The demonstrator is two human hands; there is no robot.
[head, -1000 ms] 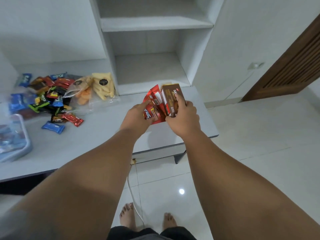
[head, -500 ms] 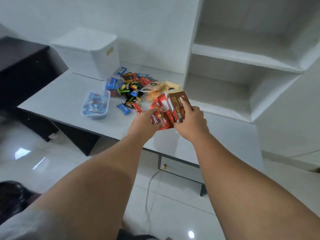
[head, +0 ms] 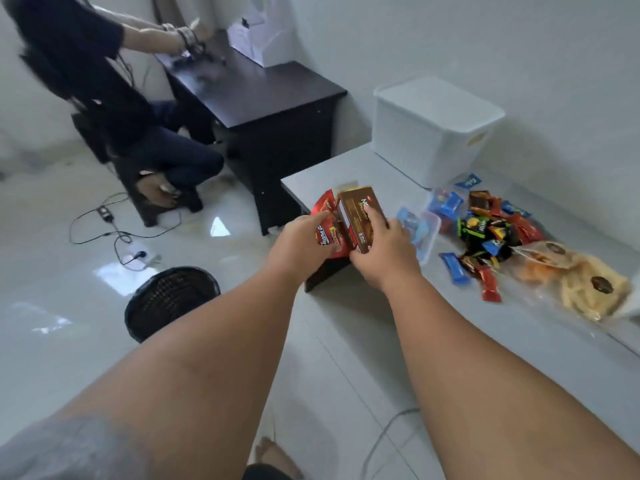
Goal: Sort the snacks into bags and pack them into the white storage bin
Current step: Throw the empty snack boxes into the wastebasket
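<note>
1. Our left hand (head: pixel 304 244) grips the red packet (head: pixel 323 216), and our right hand (head: pixel 384 252) grips the brown box (head: pixel 360 221).
2. White storage bin (head: pixel 433 133) at 1 o'clock, lid on (nothing packed yet, we reckon).
3. Loose snacks (head: pixel 491 233), 3 o'clock, unsorted.

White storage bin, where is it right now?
In the head view the white storage bin stands upper right, on the grey table against the wall, just behind the snack pile.
</note>
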